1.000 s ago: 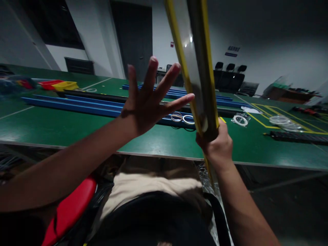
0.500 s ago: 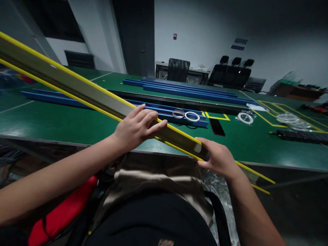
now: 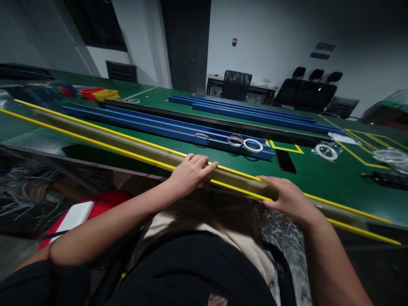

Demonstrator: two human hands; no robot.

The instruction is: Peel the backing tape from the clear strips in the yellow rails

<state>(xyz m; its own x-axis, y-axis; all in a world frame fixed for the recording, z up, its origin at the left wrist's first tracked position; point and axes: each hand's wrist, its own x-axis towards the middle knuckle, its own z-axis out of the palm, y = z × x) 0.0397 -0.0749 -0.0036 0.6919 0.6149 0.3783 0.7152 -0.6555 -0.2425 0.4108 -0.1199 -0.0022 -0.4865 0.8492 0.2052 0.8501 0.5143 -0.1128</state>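
Observation:
A long grey rail with yellow edges (image 3: 105, 138) lies nearly flat along the near edge of the green table (image 3: 318, 174), running from the far left to the lower right. My left hand (image 3: 191, 172) rests on top of it near its middle, fingers curled over the upper face. My right hand (image 3: 287, 197) grips the rail further right, fingers wrapped over its top.
Long blue rails (image 3: 165, 125) and a black rail (image 3: 223, 124) lie across the table behind. Rolls of tape (image 3: 253, 145) sit on a blue rail, a dark phone (image 3: 285, 160) beside them. Red and yellow bins (image 3: 98, 92) stand far left; black chairs (image 3: 236, 85) line the back.
The rail has swung down from upright in my right hand to lying along the table edge. My left hand, spread open in the air before, has come down onto it.

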